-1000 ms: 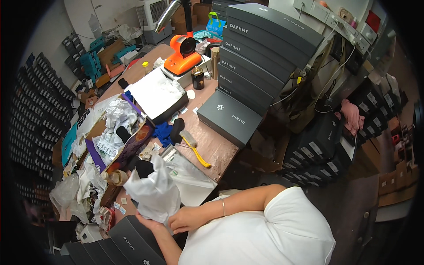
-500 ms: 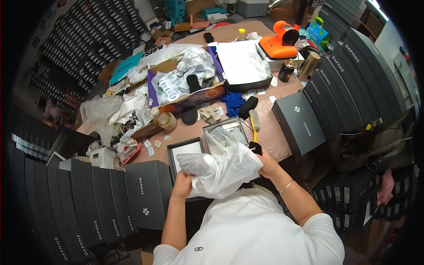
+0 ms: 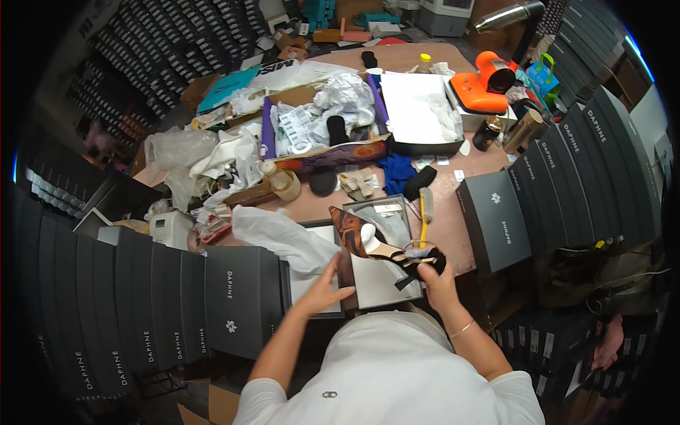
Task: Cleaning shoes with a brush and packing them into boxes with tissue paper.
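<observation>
My right hand [image 3: 433, 278] grips the heel end of an orange-and-black patterned shoe [image 3: 368, 241] with black straps and a white stuffing piece inside, holding it above an open dark shoe box [image 3: 382, 283] at the table's near edge. My left hand [image 3: 324, 289] reaches in with fingers spread, touching the box's inner left side just under the shoe. White tissue paper [image 3: 280, 237] lies draped to the left of the box, partly over a box lid [image 3: 312, 283].
Rows of dark shoe boxes [image 3: 156, 297] stand left and right [image 3: 588, 177]. A single grey box [image 3: 494, 221] sits on the table's right. Yellow-handled brush [image 3: 423, 212], blue cloth [image 3: 397, 172], tape roll [image 3: 287, 185], orange device [image 3: 485, 85], plastic bags and clutter fill the table beyond.
The white tissue paper both hands held up has been laid down to the left. The right hand now holds the patterned shoe over the open box; the left hand has dropped to the box.
</observation>
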